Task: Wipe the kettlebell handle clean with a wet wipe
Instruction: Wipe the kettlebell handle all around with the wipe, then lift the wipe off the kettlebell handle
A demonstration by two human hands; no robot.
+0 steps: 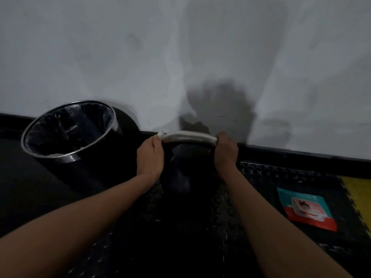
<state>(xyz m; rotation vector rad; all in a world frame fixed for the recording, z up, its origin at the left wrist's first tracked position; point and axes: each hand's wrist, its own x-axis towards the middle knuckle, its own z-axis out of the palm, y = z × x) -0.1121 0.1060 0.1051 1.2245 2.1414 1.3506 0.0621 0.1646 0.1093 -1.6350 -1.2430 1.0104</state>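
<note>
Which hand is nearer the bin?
Left. The left hand grips the handle end beside the bin; the right hand grips the far end.

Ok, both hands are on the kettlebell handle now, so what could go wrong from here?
1. The wet wipe shows only as a small scrap at the left hand; it could slip out mid-stroke.
2. The right hand covers the handle at that end, so that patch may go unwiped.
3. The kettlebell stands close to the wall; hard rubbing might knock it against it.
</note>
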